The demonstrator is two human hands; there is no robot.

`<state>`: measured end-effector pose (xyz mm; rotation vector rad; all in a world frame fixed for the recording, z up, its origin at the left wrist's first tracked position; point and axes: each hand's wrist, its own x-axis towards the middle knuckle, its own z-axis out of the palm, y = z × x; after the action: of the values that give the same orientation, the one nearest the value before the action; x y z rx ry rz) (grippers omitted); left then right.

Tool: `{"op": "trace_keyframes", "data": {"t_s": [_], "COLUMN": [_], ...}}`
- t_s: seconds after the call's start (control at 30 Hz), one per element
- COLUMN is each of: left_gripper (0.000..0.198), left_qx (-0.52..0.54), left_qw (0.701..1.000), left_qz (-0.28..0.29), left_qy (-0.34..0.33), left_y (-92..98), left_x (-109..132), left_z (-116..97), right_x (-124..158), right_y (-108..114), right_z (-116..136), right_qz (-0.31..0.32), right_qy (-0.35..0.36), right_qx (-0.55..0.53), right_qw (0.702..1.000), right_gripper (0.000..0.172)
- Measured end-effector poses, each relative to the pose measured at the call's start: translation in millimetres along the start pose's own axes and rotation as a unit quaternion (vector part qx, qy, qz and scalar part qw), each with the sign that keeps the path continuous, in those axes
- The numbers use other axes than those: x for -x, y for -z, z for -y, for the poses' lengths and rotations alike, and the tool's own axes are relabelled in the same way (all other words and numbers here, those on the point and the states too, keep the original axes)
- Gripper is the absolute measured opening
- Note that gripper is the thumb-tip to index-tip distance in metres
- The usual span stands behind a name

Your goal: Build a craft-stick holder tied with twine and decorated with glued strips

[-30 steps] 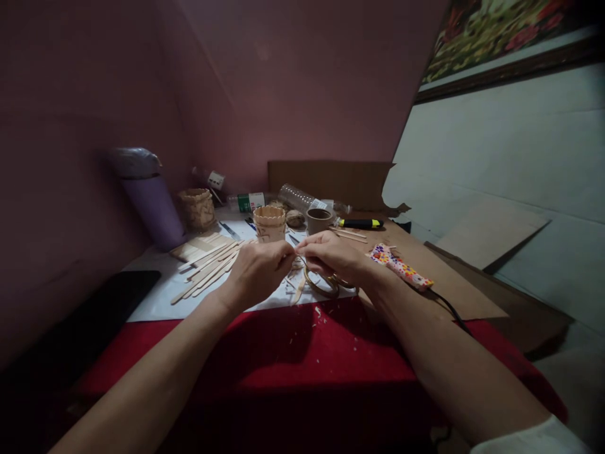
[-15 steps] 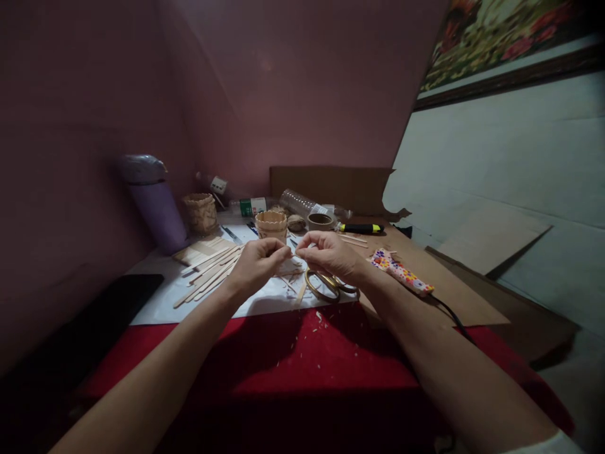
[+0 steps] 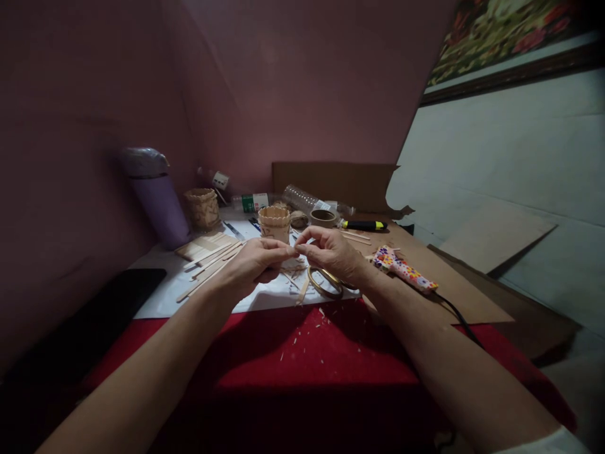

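Note:
My left hand (image 3: 255, 263) and my right hand (image 3: 331, 252) meet fingertip to fingertip above the white sheet (image 3: 165, 296), both pinched on a small pale piece of wood that I cannot make out well. Just behind them stands a small cup built of wooden sticks (image 3: 275, 223). Gold-handled scissors (image 3: 324, 283) lie under my right wrist. Loose wooden sticks (image 3: 208, 261) lie in a fan to the left of my left hand.
A purple flask (image 3: 154, 195) and a woven basket (image 3: 202, 208) stand at the back left. A tape roll (image 3: 324, 218), a yellow-black cutter (image 3: 363, 224) and a flowered glue gun (image 3: 401, 269) with its cord lie to the right. Wood chips dot the red cloth (image 3: 302, 353). Cardboard (image 3: 331, 180) leans against the wall.
Both hands have stayed pinched together, shifting slightly. More wood chips lie on the red cloth than before. The view has drifted a little.

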<state>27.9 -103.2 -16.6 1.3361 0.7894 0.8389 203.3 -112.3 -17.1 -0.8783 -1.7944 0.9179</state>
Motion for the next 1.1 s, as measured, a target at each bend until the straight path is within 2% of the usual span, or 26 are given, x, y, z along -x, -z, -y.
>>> {"op": "trace_keyframes", "data": {"t_s": [0.13,0.2,0.3,0.37,0.47,0.57,0.73,0.83,0.97,1.03,1.1], "left_gripper": [0.019,0.017,0.013,0.011,0.009,0.009,0.015,0.018,0.022,0.022,0.019], "left_qx": [-0.004,-0.027,-0.083,-0.119,-0.167,-0.245,-0.433,-0.493,-0.525,-0.523,-0.496], "left_qw": [0.998,0.993,0.977,0.961,0.933,0.895,0.779,0.736,0.739,0.755,0.788], "left_qz": [-0.065,-0.096,-0.12,-0.118,-0.105,-0.099,-0.106,-0.102,-0.103,-0.1,-0.097], "left_qy": [-0.025,-0.061,-0.153,-0.219,-0.301,-0.359,-0.44,-0.453,-0.411,-0.381,-0.352], "left_y": [-5.0,-7.9,-10.5,-11.0,-10.8,-9.6,-2.9,0.0,-0.5,-1.4,-2.2], "left_x": [-0.4,-0.7,-1.9,-2.6,-2.6,-1.4,0.9,3.7,7.1,6.8,5.2], "left_z": [-2.0,-2.0,0.7,3.7,7.3,8.0,5.4,3.0,0.9,1.1,1.6], "right_x": [0.1,-0.5,-1.0,-0.5,0.6,1.7,3.1,3.6,4.3,4.7,4.9], "right_y": [-2.4,-5.6,-10.1,-10.2,-4.8,3.6,13.4,16.3,17.6,17.2,16.6], "right_z": [-5.3,-8.1,-8.0,-5.2,-1.4,-1.0,-1.8,-1.4,1.0,3.6,6.8], "right_qz": [-0.018,-0.038,-0.09,-0.088,0.003,0.078,0.179,0.199,0.198,0.179,0.147], "right_qy": [0.01,0.002,-0.064,-0.129,-0.202,-0.238,-0.237,-0.223,-0.226,-0.214,-0.2], "right_qx": [-0.024,-0.06,-0.172,-0.257,-0.317,-0.336,-0.334,-0.33,-0.312,-0.277,-0.218], "right_qw": [0.999,0.997,0.979,0.954,0.927,0.908,0.894,0.895,0.901,0.919,0.944], "right_gripper": [0.013,0.016,0.019,0.018,0.014,0.02,0.025,0.024,0.017,0.017,0.019]}}
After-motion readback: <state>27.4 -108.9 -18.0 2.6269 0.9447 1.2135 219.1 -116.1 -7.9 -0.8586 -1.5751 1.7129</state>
